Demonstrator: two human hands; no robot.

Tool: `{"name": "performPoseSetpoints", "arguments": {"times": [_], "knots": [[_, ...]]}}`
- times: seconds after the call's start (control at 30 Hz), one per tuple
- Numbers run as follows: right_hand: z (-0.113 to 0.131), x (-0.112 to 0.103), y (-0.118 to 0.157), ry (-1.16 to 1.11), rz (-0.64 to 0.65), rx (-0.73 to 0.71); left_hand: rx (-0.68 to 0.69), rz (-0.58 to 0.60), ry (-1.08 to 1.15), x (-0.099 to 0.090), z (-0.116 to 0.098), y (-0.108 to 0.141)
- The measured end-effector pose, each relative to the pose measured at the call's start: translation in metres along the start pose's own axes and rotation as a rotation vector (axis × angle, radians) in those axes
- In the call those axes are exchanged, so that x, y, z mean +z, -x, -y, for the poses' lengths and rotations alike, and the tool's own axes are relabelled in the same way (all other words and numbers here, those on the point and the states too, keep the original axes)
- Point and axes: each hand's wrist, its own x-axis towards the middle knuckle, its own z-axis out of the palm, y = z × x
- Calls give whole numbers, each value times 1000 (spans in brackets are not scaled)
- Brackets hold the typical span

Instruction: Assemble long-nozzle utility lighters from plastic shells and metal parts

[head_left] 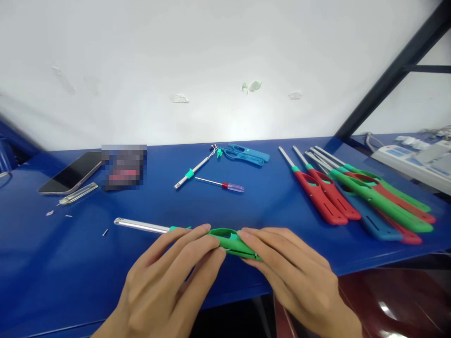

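Observation:
A green long-nosed gas lighter point(234, 243) is held level near the table's front edge, its silver tube pointing left. My left hand point(172, 267) grips it where the tube meets the green body. Fingers of my right hand point(292, 263) are closed around the handle end, which they partly hide. A dark seam shows along the handle between the hands. Beyond them lie a purple-handled screwdriver point(232, 187), a loose metal lighter tube point(197, 170) with a teal collar and wires, and blue lighter casing halves point(246, 154).
On the right lies a pile of red, green and blue lighters point(366, 197). A phone point(72, 173), a clear plastic piece point(78, 193) and a small screw point(105, 232) are at left. A white device point(412, 162) stands beyond a dark metal post point(387, 75).

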Motion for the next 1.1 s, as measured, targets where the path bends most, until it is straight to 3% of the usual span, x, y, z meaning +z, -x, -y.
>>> {"name": "performPoseSetpoints", "arguments": {"times": [0.1, 0.3, 0.8, 1.1], "knots": [[1, 0, 0, -6, -3, 3, 59, 10, -26, -3, 2, -4], [0, 0, 0, -3, -4, -8, 39, 0, -35, -5, 0, -11], [1, 0, 1, 25, 19, -20, -14, 64, -28, 10, -3, 4], [0, -2, 1, 22, 13, -16, -211, 48, 61, 13, -3, 23]]}}
